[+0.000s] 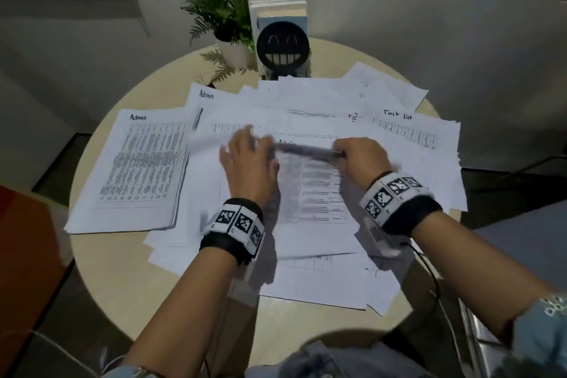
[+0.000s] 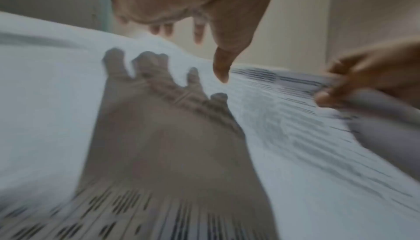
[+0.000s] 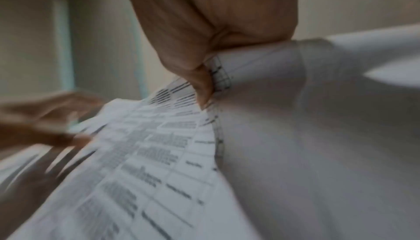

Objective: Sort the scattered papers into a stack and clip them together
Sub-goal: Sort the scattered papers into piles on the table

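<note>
The printed sheet (image 1: 310, 190) sat at the middle of the round table (image 1: 196, 310), its far edge lifted off the loose papers (image 1: 408, 144) spread under and around it. Your right hand (image 1: 360, 158) gripped that raised edge, thumb and curled fingers pinching the paper. Your left hand (image 1: 245, 159) hovered just beside the sheet's left side with fingers straight and spread, holding nothing; the blur made it hard to say whether its fingertips touched the paper. To the left lay a neat stack (image 1: 135, 169) headed "Admin", and a pen (image 1: 197, 118) rested on the pages near its far corner. At the table's far edge stood a potted plant (image 1: 224, 18), some books (image 1: 277, 1) and a black smiley-face figure (image 1: 282, 44).
</note>
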Demonstrator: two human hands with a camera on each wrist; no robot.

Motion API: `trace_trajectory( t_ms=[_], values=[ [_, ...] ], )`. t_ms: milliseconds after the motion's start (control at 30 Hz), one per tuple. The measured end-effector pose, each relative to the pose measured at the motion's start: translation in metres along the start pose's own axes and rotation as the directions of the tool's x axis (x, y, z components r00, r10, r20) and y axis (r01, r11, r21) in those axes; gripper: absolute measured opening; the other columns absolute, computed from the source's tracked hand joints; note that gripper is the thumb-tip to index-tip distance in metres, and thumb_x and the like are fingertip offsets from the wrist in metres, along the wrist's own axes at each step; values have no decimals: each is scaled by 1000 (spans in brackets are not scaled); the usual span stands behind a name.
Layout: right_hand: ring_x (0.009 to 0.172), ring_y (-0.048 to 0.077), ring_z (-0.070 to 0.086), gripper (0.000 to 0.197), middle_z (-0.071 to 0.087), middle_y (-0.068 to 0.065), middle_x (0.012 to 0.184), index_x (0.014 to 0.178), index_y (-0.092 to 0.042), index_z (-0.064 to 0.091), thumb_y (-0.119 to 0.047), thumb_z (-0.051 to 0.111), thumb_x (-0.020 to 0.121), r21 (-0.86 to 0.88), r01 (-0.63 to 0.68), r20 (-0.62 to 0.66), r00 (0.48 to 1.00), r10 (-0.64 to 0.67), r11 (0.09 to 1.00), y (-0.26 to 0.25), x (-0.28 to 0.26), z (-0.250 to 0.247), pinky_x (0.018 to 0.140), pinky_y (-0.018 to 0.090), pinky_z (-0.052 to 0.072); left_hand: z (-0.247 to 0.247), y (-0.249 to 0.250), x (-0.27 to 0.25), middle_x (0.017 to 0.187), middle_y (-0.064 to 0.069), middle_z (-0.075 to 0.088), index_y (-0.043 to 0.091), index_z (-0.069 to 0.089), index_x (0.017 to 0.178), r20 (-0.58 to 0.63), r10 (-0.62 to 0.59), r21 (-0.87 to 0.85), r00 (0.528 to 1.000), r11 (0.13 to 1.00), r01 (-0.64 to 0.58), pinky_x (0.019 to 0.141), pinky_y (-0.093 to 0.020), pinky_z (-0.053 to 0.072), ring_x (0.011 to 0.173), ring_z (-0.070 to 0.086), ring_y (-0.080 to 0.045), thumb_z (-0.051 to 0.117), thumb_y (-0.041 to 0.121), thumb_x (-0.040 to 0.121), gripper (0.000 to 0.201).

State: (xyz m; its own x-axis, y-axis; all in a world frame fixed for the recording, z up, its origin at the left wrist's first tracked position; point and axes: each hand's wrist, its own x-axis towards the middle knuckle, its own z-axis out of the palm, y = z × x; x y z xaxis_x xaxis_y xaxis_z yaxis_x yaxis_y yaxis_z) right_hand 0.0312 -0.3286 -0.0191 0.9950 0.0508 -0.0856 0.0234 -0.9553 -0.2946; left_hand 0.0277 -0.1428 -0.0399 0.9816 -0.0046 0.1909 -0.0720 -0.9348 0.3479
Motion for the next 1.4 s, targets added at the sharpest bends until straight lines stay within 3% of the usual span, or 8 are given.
trace_trajectory(
  t_ms=[167,333,533,733,800,933,1067,1400],
  values=[
    [86,33,60,9,55,13,83,85,-12,52,-8,46,91,458,-458,119,881,458,762,45,-28,33,68,25,35,11,-28,0,153,-22,14,0,14,146,342,-482,-137,807,824,550,113,-48,22,142,16,-35,63,46,82,92],
    [100,38,59,23,60,24,103,61,-14,50,-13,54,83,444,-582,197,805,560,681,46,-56,91,74,31,42,35,-22,-18,147,-20,37,-3,30,142,615,-436,-318,657,625,713,105,-35,35,134,39,-33,51,51,88,78],
    [125,36,37,55,35,19,136,135,-4,31,-14,57,87,463,-511,248,859,448,724,37,-55,91,103,41,36,41,6,-29,101,-15,62,0,55,113,529,-308,-423,790,712,561,72,-20,44,91,58,-28,45,9,95,22],
    [128,26,45,94,40,10,142,135,-20,27,-37,82,60,922,-324,162,821,548,213,42,-40,54,105,46,41,-4,16,-12,72,6,50,3,57,103,295,-152,-665,943,677,317,53,-12,43,73,51,-14,47,11,95,14],
    [105,12,64,59,59,7,122,119,-13,48,-25,78,71,984,-168,130,887,442,50,31,-32,19,92,34,53,-28,16,-1,81,2,55,-1,56,112,242,-137,-727,960,630,273,60,-18,44,82,52,-18,50,10,94,22],
    [61,-13,62,24,60,-12,76,79,-19,51,2,55,88,976,149,-199,905,375,158,-17,-29,-59,63,5,50,-75,25,24,98,-2,61,-2,55,117,5,-125,-867,992,493,67,65,-9,51,83,59,-8,54,5,91,27],
    [82,-8,59,23,55,-12,90,83,-21,48,-5,65,83,922,333,-386,833,396,200,-44,-26,-93,89,20,50,-106,20,37,87,11,67,12,59,99,-174,-109,-928,979,351,-126,79,-19,51,84,62,-6,62,9,83,17],
    [73,-1,67,16,71,-17,69,89,-17,63,-10,71,77,929,255,-317,923,220,269,-55,-33,-51,68,15,53,-115,-6,19,76,13,73,18,61,92,-112,-125,-974,986,208,-84,72,-22,54,79,69,-2,80,39,50,51]
  ],
)
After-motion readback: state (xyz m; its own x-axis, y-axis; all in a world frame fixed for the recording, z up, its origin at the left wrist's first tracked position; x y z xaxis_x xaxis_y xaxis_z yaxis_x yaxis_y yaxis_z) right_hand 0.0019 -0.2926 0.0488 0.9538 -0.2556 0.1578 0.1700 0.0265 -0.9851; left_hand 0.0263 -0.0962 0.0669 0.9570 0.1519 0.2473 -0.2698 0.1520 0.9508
